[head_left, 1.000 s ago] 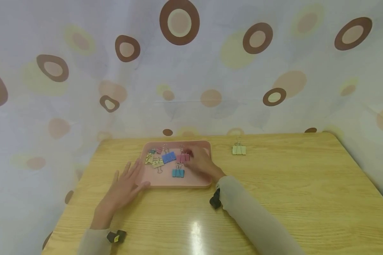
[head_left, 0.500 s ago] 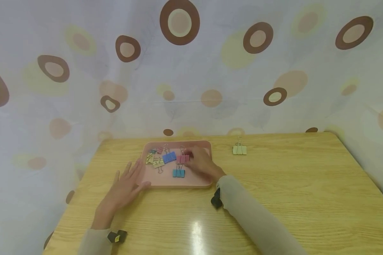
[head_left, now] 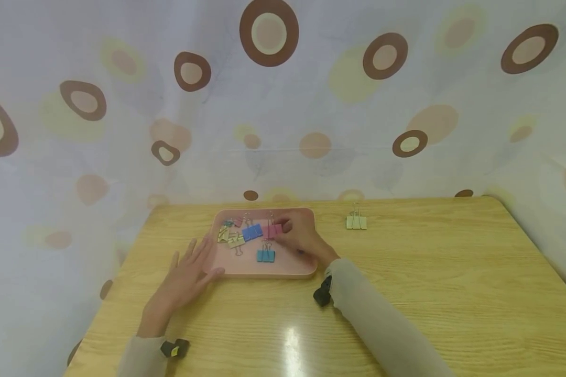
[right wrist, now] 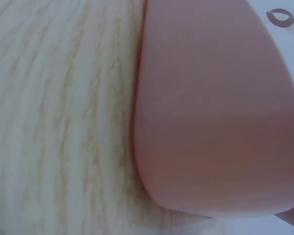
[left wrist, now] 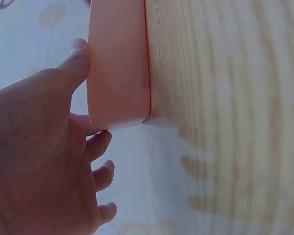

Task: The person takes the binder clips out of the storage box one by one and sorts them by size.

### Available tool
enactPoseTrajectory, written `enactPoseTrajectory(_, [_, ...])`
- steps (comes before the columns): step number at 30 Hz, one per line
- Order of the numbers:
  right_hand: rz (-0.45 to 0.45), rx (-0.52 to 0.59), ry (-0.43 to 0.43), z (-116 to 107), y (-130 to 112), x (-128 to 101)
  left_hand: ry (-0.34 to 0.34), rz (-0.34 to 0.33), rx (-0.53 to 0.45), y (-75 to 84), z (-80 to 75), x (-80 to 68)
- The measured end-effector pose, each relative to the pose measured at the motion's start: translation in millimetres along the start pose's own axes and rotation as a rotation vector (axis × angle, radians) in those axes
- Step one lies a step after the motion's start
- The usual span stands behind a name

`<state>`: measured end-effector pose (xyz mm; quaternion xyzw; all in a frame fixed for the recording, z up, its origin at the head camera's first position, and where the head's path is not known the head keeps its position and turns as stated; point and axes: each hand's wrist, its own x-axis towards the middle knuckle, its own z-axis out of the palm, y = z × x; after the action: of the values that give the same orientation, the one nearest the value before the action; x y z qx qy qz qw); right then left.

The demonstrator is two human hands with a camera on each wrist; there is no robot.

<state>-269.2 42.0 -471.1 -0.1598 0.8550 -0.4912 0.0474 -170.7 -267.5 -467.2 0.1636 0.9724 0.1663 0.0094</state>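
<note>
left hand (head_left: 181, 280): flat on the table (head_left: 405, 293), fingers straight and spread, thumb touching the near-left corner of the pink tray (head_left: 245, 269)
clips in tray: striped ones at the left, then a blue clip (head_left: 252, 232), teal clip (head_left: 265, 255) nearer the front
pink clip (head_left: 271, 231): inside the tray, toward the back, pinched by curled fingertips
right hand (head_left: 304, 238): over the tray's right half, gripping that pink clip
pale green clip (head_left: 356, 222): alone on the table, well right of the tray

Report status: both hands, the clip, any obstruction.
Left hand flat, steadying pink plastic tray. Right hand pinching pink metal binder clip. Blue binder clip alongside.
</note>
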Motion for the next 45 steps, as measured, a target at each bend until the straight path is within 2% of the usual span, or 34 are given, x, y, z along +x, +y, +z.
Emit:
enactPoseTrajectory(7, [-0.018, 0.094, 0.011, -6, -2, -4, -0.005, -0.005, 0.001, 1.6, -0.2, 0.7])
enactPoseTrajectory(14, [-0.149, 0.158, 0.013, -14, -2, -8, 0.001, 0.0, -0.006, 2.6, -1.2, 0.0])
enactPoseTrajectory(18, [-0.177, 0.208, 0.0, -17, -4, -13, 0.0, 0.004, 0.001, 2.7, -1.0, -0.4])
enactPoseTrajectory(33, [-0.051, 0.207, 0.06, -27, -8, -37, -0.004, 0.005, 0.006, 2.8, -1.4, 0.5])
enactPoseTrajectory(45, [-0.025, 0.228, 0.067, -41, -13, -55, -0.009, 0.003, -0.008, 2.3, -1.3, 0.3])
